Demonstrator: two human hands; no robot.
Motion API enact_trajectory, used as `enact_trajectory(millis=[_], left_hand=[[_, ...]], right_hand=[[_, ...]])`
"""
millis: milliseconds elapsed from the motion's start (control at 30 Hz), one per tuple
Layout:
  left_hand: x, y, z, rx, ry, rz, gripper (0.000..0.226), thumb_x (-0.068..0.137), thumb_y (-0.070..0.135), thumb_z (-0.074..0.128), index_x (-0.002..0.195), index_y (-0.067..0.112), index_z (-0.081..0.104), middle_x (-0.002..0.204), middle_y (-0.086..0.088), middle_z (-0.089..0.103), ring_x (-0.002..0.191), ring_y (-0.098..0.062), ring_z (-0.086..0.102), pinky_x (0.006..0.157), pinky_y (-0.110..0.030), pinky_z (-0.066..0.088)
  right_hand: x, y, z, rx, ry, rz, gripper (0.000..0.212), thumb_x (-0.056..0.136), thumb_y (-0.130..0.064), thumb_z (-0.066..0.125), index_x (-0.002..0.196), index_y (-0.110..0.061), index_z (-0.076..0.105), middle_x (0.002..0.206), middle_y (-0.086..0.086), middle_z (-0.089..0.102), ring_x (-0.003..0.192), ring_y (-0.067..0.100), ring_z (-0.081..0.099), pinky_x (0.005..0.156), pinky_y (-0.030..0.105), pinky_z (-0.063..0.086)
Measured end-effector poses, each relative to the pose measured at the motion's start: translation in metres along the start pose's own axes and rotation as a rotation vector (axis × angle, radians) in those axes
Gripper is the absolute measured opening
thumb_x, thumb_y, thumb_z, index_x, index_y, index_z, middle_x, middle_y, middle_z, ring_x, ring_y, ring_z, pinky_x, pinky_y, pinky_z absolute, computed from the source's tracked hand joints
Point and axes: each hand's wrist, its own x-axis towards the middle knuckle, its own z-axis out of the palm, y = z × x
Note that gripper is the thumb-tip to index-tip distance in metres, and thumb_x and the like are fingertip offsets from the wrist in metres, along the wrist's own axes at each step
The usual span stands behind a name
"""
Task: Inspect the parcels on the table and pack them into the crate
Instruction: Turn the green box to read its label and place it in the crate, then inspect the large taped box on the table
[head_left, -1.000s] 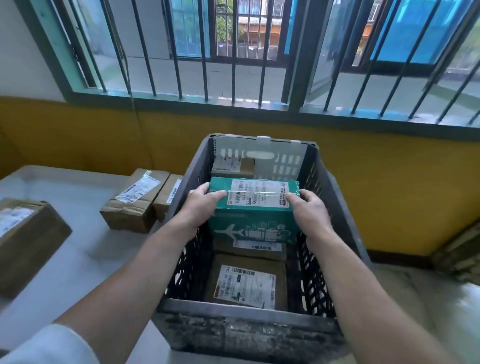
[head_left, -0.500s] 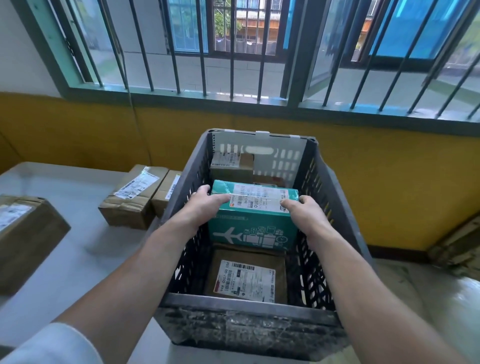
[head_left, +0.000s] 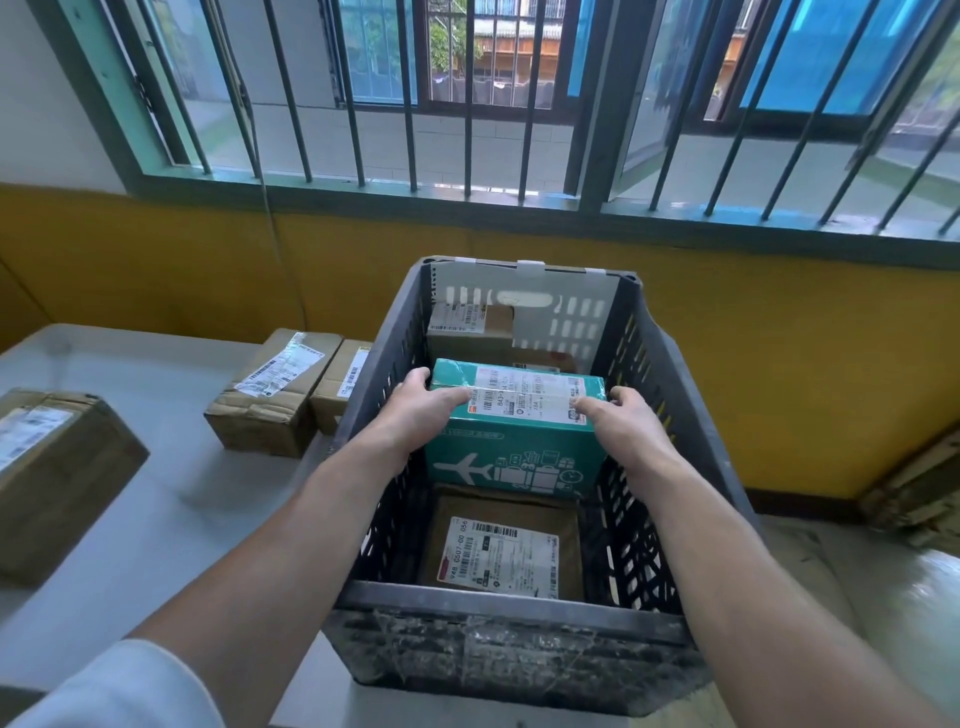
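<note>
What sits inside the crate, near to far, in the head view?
Near to far: flat brown parcel with a white label → teal parcel, gripped by the left hand and right hand → far brown parcel against the crate back wall.

The left arm (head_left: 270, 551) wears a white sleeve (head_left: 119, 686) of plain, smooth cloth, seen only in part. Its soft rounded end sits near the elbow, and from there the forearm is bare down to the left grip (head_left: 415, 410). The right arm (head_left: 727, 571) is bare, as far as it shows, down to the right grip (head_left: 623, 431).
</note>
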Motion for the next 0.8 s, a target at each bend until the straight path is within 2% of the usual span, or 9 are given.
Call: enact_trajectory(millis=[133,200,267,333,433,500,600,733,800], left_hand=[[-0.002,0.001,0.001,-0.008,0.015,0.018,0.065,0.101,0.037,0.06,0.155,0.02,0.029,0.09,0.014,0.057,0.081,-0.003,0.063,0.038,-0.011,0.044],[-0.006,0.003,0.001,0.004,0.03,0.035,0.066,0.101,0.037,0.059,0.157,0.022,0.028,0.107,0.009,0.062,0.085,-0.005,0.064,0.05,-0.018,0.052],[-0.01,0.006,0.0,0.021,0.086,0.084,0.063,0.102,0.037,0.057,0.156,0.024,0.03,0.136,-0.003,0.058,0.097,-0.012,0.067,0.07,-0.031,0.061],[-0.015,0.007,-0.001,0.038,0.151,0.16,0.054,0.102,0.036,0.056,0.152,0.026,0.037,0.144,-0.006,0.052,0.106,-0.016,0.065,0.084,-0.04,0.062],[-0.026,0.009,-0.003,-0.087,0.19,0.28,0.036,0.103,0.031,0.055,0.139,0.029,0.05,0.137,-0.004,0.058,0.11,-0.016,0.064,0.087,-0.046,0.061],[-0.034,0.014,-0.006,-0.215,0.198,0.338,0.024,0.103,0.027,0.056,0.126,0.032,0.058,0.126,0.0,0.065,0.112,-0.018,0.065,0.091,-0.049,0.06],[-0.045,0.022,-0.015,-0.36,0.199,0.399,0.017,0.103,0.023,0.056,0.109,0.037,0.063,0.113,0.002,0.071,0.106,-0.016,0.069,0.088,-0.043,0.061],[-0.059,0.015,-0.045,-0.424,0.171,0.469,0.016,0.103,0.02,0.057,0.111,0.031,0.066,0.096,0.009,0.077,0.089,-0.003,0.073,0.065,-0.016,0.058],[-0.063,0.006,-0.071,-0.414,0.195,0.469,0.017,0.104,0.021,0.056,0.112,0.031,0.067,0.095,0.014,0.077,0.091,-0.002,0.073,0.067,-0.015,0.057]], right_hand=[[0.002,0.002,-0.002,-0.016,0.023,-0.018,0.064,0.1,-0.037,0.058,0.154,-0.016,0.032,0.113,0.001,0.058,0.083,0.006,0.06,0.064,0.03,0.049],[0.002,0.003,-0.003,-0.036,0.037,-0.038,0.06,0.099,-0.038,0.058,0.152,-0.017,0.036,0.11,0.0,0.057,0.084,0.006,0.06,0.073,0.035,0.053],[-0.001,0.001,-0.003,-0.057,0.054,-0.061,0.058,0.1,-0.039,0.057,0.15,-0.018,0.039,0.111,0.0,0.057,0.083,0.007,0.06,0.071,0.034,0.052],[-0.006,-0.001,-0.005,-0.095,0.092,-0.095,0.057,0.1,-0.041,0.056,0.151,-0.02,0.04,0.128,0.004,0.06,0.093,0.013,0.061,0.069,0.033,0.048],[-0.016,-0.007,-0.006,-0.072,0.183,-0.176,0.051,0.099,-0.04,0.056,0.147,-0.024,0.046,0.143,0.005,0.055,0.115,0.02,0.059,0.09,0.043,0.053],[-0.027,-0.018,-0.002,0.026,0.228,-0.241,0.044,0.099,-0.037,0.057,0.141,-0.027,0.052,0.142,0.002,0.057,0.117,0.02,0.06,0.095,0.049,0.054],[-0.049,-0.043,0.016,0.153,0.199,-0.36,0.036,0.1,-0.032,0.058,0.136,-0.026,0.058,0.138,-0.002,0.06,0.121,0.017,0.058,0.094,0.041,0.053],[-0.079,-0.072,0.062,0.261,0.063,-0.423,0.03,0.101,-0.029,0.059,0.131,-0.03,0.06,0.132,-0.005,0.063,0.122,0.015,0.06,0.1,0.038,0.054],[-0.092,-0.081,0.092,0.277,0.015,-0.445,0.025,0.101,-0.029,0.06,0.125,-0.032,0.063,0.126,-0.01,0.065,0.115,0.006,0.063,0.094,0.023,0.054]])
